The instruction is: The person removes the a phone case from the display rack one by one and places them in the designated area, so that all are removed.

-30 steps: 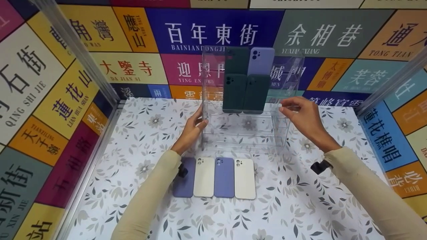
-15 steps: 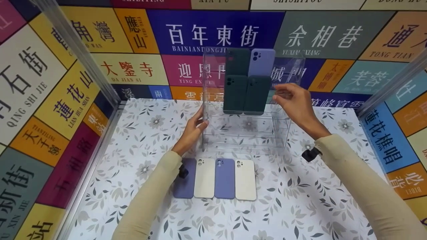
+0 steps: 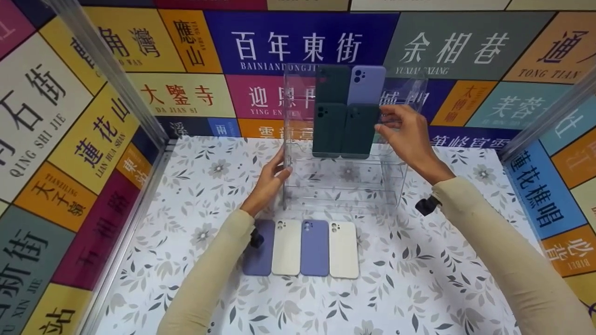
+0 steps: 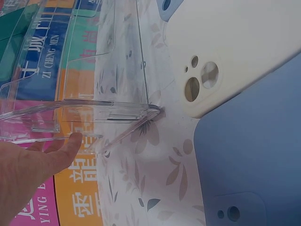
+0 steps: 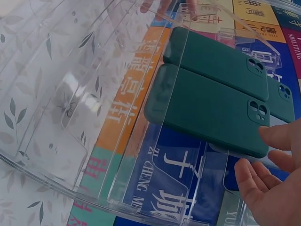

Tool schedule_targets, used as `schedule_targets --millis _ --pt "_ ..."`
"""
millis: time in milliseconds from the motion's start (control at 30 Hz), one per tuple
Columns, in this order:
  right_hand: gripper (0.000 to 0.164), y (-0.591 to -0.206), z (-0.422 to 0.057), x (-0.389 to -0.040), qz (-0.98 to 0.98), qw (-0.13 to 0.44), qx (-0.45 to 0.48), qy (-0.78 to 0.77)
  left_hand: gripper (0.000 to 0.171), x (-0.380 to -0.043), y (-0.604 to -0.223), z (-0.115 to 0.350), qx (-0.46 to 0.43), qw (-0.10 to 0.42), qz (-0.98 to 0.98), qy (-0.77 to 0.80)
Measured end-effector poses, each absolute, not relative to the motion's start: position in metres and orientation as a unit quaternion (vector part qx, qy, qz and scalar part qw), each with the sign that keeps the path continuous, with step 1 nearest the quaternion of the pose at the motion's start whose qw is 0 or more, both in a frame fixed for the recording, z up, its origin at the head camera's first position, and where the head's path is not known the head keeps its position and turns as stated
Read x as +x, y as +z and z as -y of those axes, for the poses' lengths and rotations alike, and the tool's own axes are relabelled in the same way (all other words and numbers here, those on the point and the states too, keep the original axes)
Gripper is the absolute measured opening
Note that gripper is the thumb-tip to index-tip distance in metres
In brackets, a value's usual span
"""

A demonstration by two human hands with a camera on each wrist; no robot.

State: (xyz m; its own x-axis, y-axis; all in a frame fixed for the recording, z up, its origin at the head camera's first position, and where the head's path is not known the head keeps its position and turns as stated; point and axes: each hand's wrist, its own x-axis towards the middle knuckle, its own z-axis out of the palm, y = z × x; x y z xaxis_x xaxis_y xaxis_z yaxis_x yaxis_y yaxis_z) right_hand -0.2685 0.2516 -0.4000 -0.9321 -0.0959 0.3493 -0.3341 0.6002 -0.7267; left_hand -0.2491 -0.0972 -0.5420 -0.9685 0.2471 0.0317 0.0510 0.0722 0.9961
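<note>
A clear tiered display stand (image 3: 344, 179) holds three green phone cases and one purple phone case (image 3: 367, 85) upright. My left hand (image 3: 267, 184) grips the stand's left side panel, thumb in front and fingers behind. In the left wrist view the thumb lies along the clear edge. My right hand (image 3: 404, 135) pinches the right edge of the front-right green phone case (image 5: 207, 110), near its camera cutout, with the thumb at its face and the fingers along its side. Beside it stands the front-left green phone case (image 3: 329, 130); the rear green phone case (image 3: 333, 81) is partly covered.
On the floral tabletop (image 3: 400, 288), in front of the stand, several phone cases lie in a row, among them a cream case (image 3: 343, 251) and a purple case (image 3: 314, 249). My left wrist overlaps the leftmost one. Printed panels (image 3: 302, 39) enclose the back and sides.
My right hand has moved from the stand's right side up and left to the front-right green phone case. My left hand stays on the stand.
</note>
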Motion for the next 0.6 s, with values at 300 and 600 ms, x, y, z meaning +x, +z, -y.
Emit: schedule_targets --millis 300,600 --pt "0.049 -0.3976 -0.2506 -0.2748 0.888 0.123 0.116 0.427 0.075 -0.2491 -0.542 0.0973 0.111 0.066 -0.724 0.678" --pt "0.054 -0.3992 -0.2474 -0.2791 0.887 0.116 0.116 0.432 0.075 -0.2499 -0.5417 0.0967 0.116 0.056 -0.724 0.678"
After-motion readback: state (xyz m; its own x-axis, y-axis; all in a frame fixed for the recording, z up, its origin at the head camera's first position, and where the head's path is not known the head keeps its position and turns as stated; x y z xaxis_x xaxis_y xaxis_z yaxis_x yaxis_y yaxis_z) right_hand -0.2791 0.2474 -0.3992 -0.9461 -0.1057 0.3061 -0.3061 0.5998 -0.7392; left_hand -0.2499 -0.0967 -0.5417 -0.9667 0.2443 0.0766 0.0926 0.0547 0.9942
